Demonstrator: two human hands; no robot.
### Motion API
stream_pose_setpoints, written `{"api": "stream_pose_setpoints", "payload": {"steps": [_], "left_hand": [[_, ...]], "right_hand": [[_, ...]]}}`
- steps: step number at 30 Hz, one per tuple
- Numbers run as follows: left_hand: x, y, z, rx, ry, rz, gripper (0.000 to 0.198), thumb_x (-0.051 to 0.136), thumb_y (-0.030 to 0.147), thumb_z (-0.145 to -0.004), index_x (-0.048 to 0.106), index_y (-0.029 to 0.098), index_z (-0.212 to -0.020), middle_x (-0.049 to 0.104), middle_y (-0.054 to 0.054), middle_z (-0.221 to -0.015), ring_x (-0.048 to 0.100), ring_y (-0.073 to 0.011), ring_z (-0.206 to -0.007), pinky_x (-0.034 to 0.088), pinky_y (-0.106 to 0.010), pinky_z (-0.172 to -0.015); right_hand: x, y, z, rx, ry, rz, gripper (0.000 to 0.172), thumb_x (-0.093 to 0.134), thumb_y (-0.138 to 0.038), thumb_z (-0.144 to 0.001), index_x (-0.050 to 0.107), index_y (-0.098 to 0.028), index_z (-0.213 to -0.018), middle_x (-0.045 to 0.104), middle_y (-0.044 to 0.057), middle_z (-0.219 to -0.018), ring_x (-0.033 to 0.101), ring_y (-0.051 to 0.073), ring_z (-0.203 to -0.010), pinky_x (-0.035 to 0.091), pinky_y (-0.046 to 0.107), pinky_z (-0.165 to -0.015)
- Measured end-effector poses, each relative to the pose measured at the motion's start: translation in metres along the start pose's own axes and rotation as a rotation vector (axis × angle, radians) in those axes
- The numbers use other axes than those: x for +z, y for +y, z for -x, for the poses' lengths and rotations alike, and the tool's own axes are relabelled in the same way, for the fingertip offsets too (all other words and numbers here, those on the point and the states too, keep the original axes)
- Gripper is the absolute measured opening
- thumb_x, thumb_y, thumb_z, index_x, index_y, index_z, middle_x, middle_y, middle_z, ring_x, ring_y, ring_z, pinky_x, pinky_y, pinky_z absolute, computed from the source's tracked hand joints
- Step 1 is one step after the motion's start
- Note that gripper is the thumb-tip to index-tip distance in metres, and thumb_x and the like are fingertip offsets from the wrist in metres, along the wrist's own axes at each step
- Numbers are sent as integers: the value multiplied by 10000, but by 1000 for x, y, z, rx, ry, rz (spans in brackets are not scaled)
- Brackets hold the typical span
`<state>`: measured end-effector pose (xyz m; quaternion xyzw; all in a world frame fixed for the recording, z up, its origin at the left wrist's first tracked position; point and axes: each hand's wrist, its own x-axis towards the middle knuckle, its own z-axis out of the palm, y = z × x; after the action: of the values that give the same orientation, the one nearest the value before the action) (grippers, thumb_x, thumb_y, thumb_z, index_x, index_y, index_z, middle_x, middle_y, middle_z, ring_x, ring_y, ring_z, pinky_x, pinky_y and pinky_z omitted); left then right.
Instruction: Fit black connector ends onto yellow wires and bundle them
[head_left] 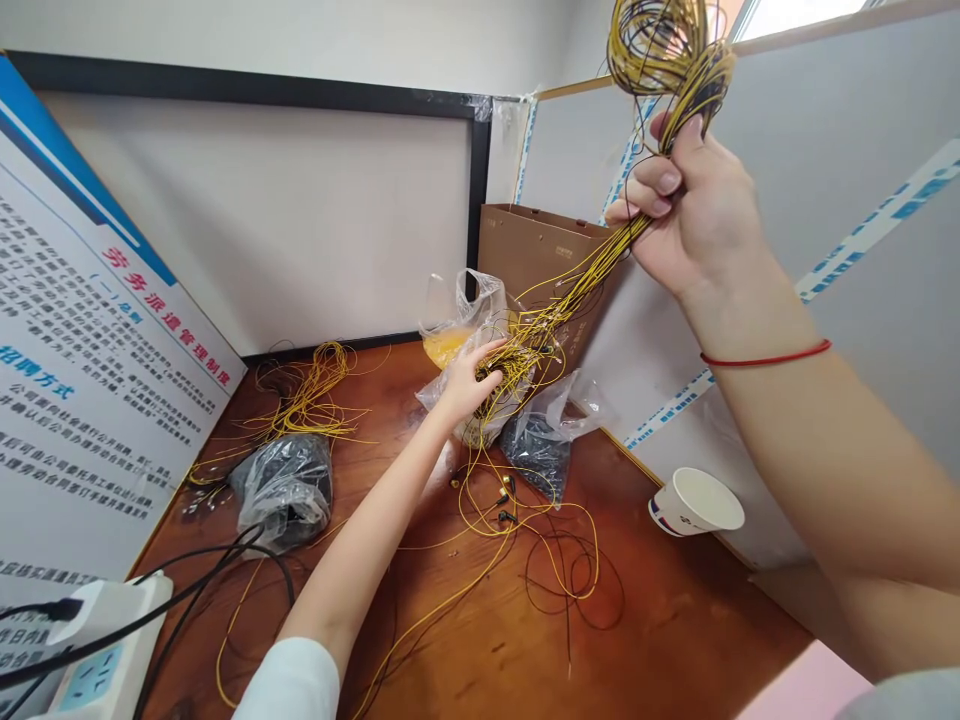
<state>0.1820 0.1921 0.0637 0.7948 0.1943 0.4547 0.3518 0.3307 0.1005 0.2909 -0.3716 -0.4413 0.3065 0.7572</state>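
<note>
Aloft, the right grip (709, 205) clasps yellow-and-black wires (592, 272), their coils (709, 75) above it. Below, the left grip (470, 383), thumb and forefinger parted, rests at the lower tangle (525, 355).

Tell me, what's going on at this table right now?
A person's right hand grips a raised bundle of yellow and black wires. The left hand is at the bundle's lower, tangled end; whether it grips is unclear. Another wire bunch lies on the table at the left, near a plastic bag.
</note>
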Motion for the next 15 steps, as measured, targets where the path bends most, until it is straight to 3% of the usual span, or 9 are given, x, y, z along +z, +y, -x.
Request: {"api": "stream_pose_setpoints", "payload": {"steps": [6,10,15], "left_hand": [[1,-7,0,21,68,73,310,524,183,-763,738,189,-986,759,-70,-1099,645,-268,-1121,418,-473,-1075],[-3,-20,-6,1,125,130,423,354,177,-838,670,153,-1118,726,-117,-1162,637,-257,-1158,447,-474,-1041],[3,-22,-14,1,-101,95,567,567,147,-672,615,168,-1236,684,-106,-1251,635,-258,-1165,482,-411,-1016]], "right_hand": [[1,-3,5,27,-21,-32,509,202,-281,-1089,517,-207,-696,200,-98,-490,164,67,-406,320,201,-510],[1,-5,8,37,-44,-46,506,220,-262,-1089,540,-196,-703,199,-98,-480,166,60,-400,301,200,-487],[11,-6,13,82,-98,-68,510,221,-288,-1087,549,-194,-708,209,-94,-478,176,56,-403,310,194,-484]]}}
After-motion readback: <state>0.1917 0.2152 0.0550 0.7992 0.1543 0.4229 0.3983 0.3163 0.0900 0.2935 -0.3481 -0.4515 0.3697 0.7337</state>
